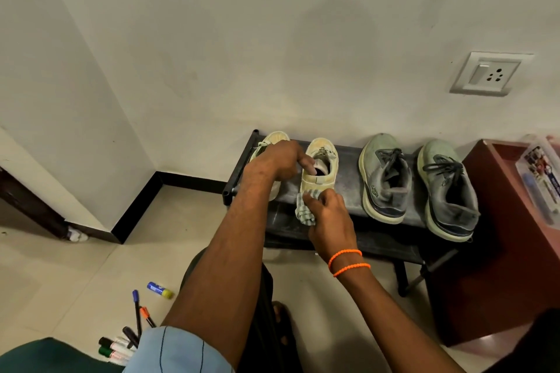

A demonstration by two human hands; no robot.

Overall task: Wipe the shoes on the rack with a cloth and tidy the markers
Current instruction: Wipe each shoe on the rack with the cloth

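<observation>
We steady the cream shoe (pixel 320 165) w/ left hand (pixel 278 160), fingers apparently hooked in its collar, so right hand (pixel 328 215), pinching the cloth (pixel 304 213), can rub the heel.

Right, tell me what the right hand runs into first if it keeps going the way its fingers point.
The right hand, gripping the striped cloth, points up and away at the heel of the cream shoe on the rack. The cloth already seems to touch it; depth is unclear.
</observation>
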